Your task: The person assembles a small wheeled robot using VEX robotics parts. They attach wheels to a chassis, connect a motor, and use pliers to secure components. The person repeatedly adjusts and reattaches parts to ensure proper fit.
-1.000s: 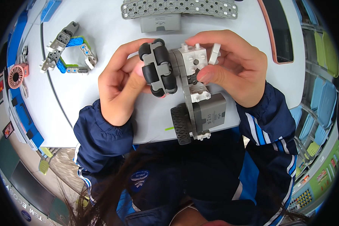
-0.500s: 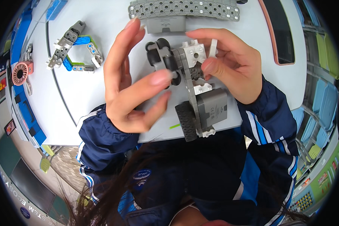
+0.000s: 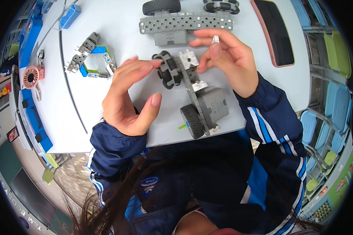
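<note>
A grey building-kit robot chassis [image 3: 208, 103] lies on the white table [image 3: 117, 35], with a black roller wheel [image 3: 168, 72] at its far end and a black rubber wheel [image 3: 192, 120] at the table's near edge. My left hand [image 3: 129, 98] is open beside the roller wheel, its fingertips just touching it. My right hand [image 3: 227, 58] pinches a small white connector piece [image 3: 215, 39] between thumb and forefinger, above the chassis's white block [image 3: 189, 58].
A second grey perforated beam assembly [image 3: 184, 24] with wheels lies farther back. A small claw mechanism [image 3: 91, 58] in grey, blue and green sits at the left. A dark tablet [image 3: 276, 29] lies at the right. Blue parts trays [image 3: 31, 113] line the table's left edge.
My left hand let go of the roller wheel and opened, drawing back to the left. My right hand lifted the small white piece higher. The chassis now rests on the table.
</note>
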{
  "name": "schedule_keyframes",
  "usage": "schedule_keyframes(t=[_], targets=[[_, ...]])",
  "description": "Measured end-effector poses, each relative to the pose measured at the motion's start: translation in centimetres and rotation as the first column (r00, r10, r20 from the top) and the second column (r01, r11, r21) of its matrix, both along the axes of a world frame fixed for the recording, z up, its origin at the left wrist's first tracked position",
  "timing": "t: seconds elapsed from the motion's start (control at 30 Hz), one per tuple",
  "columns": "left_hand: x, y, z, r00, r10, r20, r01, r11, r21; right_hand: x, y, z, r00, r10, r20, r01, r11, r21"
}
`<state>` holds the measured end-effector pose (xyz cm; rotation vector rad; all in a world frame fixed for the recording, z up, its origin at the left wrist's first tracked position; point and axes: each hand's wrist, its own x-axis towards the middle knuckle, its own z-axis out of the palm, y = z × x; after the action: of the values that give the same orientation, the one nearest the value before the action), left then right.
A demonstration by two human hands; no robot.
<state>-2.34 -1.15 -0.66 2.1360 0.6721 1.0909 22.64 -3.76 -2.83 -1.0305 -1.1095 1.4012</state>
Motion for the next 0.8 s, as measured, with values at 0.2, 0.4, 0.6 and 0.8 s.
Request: schedule_keyframes(t=[0.2,0.4,0.6,0.8], targets=[[1.0,-7.5,1.2,0.944,0.327,0.045,-0.24,0.774,-0.586,1.9,0.1,0.9,0.994,-0.101,0.036,0.098,0.991,0.088],[3.7,-12.5,1.4,0.974,0.165,-0.154,-0.225,0.695,-0.682,2.1,-0.6,1.4,0.997,0.08,0.024,-0.077,0.992,-0.103],[4.9,-11.3,-0.6,0.963,0.263,-0.063,-0.231,0.677,-0.699,2.3,-0.5,1.3,0.961,0.253,-0.11,-0.262,0.962,-0.075],[1.8,-11.6,0.0,0.882,0.328,0.339,0.099,0.573,-0.814,2.9,0.1,2.4,0.949,0.23,-0.216,-0.223,0.973,0.057]])
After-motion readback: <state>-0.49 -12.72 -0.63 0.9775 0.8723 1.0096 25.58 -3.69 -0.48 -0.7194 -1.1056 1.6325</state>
